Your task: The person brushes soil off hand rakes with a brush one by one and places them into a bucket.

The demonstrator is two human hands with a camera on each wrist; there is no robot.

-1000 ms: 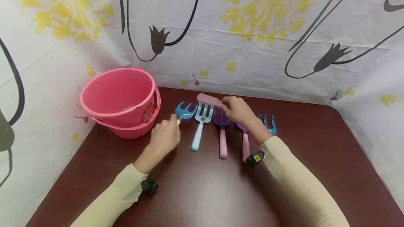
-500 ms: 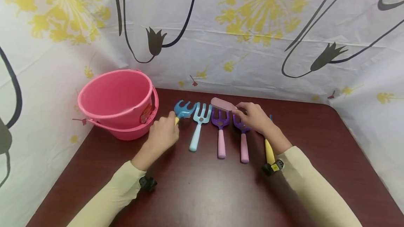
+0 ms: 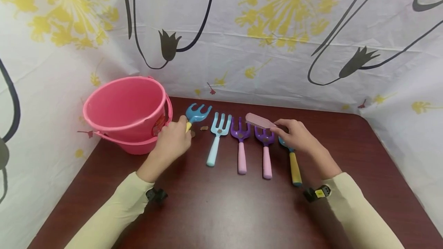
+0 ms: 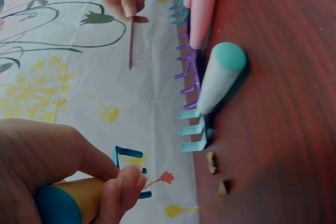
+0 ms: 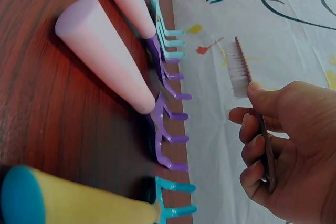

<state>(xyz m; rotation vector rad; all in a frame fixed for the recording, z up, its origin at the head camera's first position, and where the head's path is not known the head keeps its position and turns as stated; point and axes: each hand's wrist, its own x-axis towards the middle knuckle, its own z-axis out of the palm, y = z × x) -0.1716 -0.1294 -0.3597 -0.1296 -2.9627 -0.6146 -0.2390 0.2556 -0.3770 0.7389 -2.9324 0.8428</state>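
Observation:
My left hand (image 3: 172, 139) grips the yellow handle of a small blue garden fork (image 3: 196, 115), its tines pointing away from me beside the bucket. In the left wrist view, thumb and fingers wrap the yellow handle (image 4: 84, 198). A brush (image 3: 259, 121) is in my right hand (image 3: 297, 135), which holds it by the handle. Its pale bristles (image 5: 239, 72) show in the right wrist view. The brush head overlaps the tines of the right purple fork (image 3: 265, 137). Under the right hand lies another blue fork with a yellow handle (image 3: 295, 168), its tines partly hidden.
A pink bucket (image 3: 157, 116) stands at the back left. Between the hands lie a light blue fork (image 3: 214, 151) and a purple fork with a pink handle (image 3: 241, 158). Small brown bits (image 3: 204, 128) sit near the light blue fork. A patterned sheet (image 3: 221, 64) hangs behind the table.
My right hand has carried the brush rightward, from the light blue fork to the right purple one. The left hand has shifted slightly left with its fork, and small brown bits now show beside it.

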